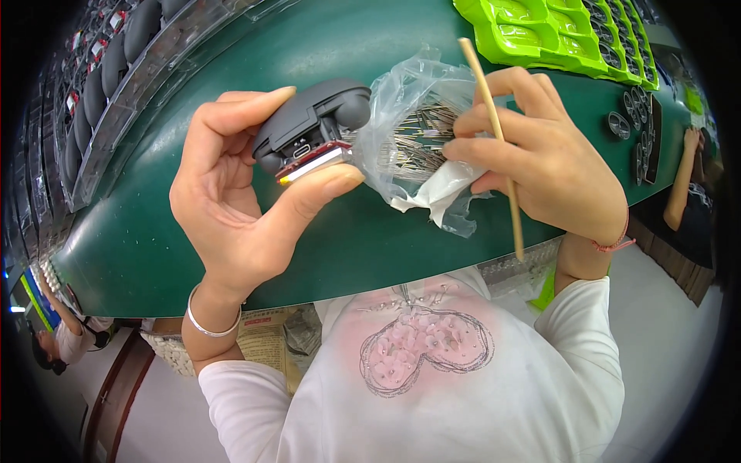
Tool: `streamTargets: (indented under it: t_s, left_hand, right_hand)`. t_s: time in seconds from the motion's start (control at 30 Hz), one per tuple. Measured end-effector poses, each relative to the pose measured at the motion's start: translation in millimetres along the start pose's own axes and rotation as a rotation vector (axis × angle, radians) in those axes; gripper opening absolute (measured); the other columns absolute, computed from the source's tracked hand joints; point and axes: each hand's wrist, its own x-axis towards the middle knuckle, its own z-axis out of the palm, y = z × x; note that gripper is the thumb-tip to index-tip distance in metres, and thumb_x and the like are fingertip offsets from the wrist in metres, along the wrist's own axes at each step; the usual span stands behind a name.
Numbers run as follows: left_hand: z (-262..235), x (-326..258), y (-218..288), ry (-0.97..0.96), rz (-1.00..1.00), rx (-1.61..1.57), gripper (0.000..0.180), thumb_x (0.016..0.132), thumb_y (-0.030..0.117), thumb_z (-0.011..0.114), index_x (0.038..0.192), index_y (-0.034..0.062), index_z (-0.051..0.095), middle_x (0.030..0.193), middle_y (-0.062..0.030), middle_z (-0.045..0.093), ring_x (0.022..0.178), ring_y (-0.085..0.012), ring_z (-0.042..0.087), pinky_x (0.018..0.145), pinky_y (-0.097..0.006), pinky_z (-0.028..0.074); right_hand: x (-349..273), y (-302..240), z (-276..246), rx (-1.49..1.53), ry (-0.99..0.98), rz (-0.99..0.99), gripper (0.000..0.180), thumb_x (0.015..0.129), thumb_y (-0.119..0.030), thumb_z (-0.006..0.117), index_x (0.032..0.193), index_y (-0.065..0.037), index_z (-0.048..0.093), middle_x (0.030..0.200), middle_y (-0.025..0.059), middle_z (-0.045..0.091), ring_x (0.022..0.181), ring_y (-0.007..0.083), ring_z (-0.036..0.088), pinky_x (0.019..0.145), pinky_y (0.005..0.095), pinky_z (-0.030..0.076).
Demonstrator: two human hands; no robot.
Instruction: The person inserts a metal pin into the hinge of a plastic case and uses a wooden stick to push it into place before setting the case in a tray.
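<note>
My left hand (pixel 231 193) grips a dark grey plastic housing (pixel 309 112) between thumb and fingers. A circuit board (pixel 312 158) with a small port and a white block shows along its lower side, close to my thumb. To its right lies an open clear plastic bag (pixel 386 96) full of thin metal pins (pixel 421 143). My right hand (pixel 544 147) is closed round a thin wooden stick (pixel 505 185), which slants down across the fingers. Its fingertips are at the bag's right side, by a white crumpled piece (pixel 444 193); whether they pinch a pin is hidden.
A bright green tray (pixel 532 35) with moulded pockets sits at the far right of the green table (pixel 309 278). Small round dark parts (pixel 620 125) lie near it. Clear trays (pixel 100 154) with dark housings line the left. Other people are at both sides.
</note>
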Motion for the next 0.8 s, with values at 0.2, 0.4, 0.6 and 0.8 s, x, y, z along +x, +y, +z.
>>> streamTargets:
  t_s: [0.2, 0.4, 0.6, 0.8]
  left_hand:
    - [-1, 3, 5, 0.033, -0.036, -0.052, 0.05, 0.073, 0.003, 0.077, 0.115, -0.0081, 0.051, 0.112, -0.0136, 0.054, 0.096, -0.0151, 0.057, 0.086, -0.024, 0.045]
    - [-9, 1, 3, 0.05, 0.033, -0.019, 0.049, 0.074, 0.0, 0.075, 0.115, -0.0086, 0.051, 0.112, -0.0132, 0.054, 0.094, -0.0148, 0.058, 0.084, -0.024, 0.047]
    - [-8, 3, 2, 0.045, 0.05, -0.038, 0.048, 0.074, -0.002, 0.075, 0.115, -0.009, 0.051, 0.11, -0.0127, 0.054, 0.095, -0.0153, 0.059, 0.084, -0.025, 0.048]
    - [-9, 1, 2, 0.057, 0.02, -0.02, 0.049, 0.074, -0.001, 0.076, 0.116, -0.0088, 0.051, 0.11, -0.0128, 0.053, 0.094, -0.0159, 0.059, 0.085, -0.025, 0.048]
  right_hand:
    - [14, -34, -24, -0.068, 0.21, 0.007, 0.029, 0.053, -0.02, 0.064, 0.076, -0.003, 0.068, 0.076, 0.0037, 0.06, 0.088, 0.0253, 0.054, 0.073, 0.0379, 0.043]
    - [45, -70, -39, -0.269, 0.106, 0.05, 0.031, 0.051, -0.024, 0.06, 0.073, -0.003, 0.067, 0.069, 0.0042, 0.058, 0.083, 0.0253, 0.059, 0.072, 0.0385, 0.042]
    - [26, -20, -27, -0.175, 0.087, -0.185, 0.033, 0.063, -0.024, 0.072, 0.088, -0.005, 0.066, 0.079, 0.0042, 0.061, 0.081, 0.026, 0.06, 0.072, 0.0384, 0.041]
    - [36, -18, 18, -0.137, 0.179, 0.048, 0.028, 0.065, -0.019, 0.078, 0.087, -0.006, 0.065, 0.084, 0.004, 0.061, 0.073, 0.0228, 0.057, 0.065, 0.033, 0.043]
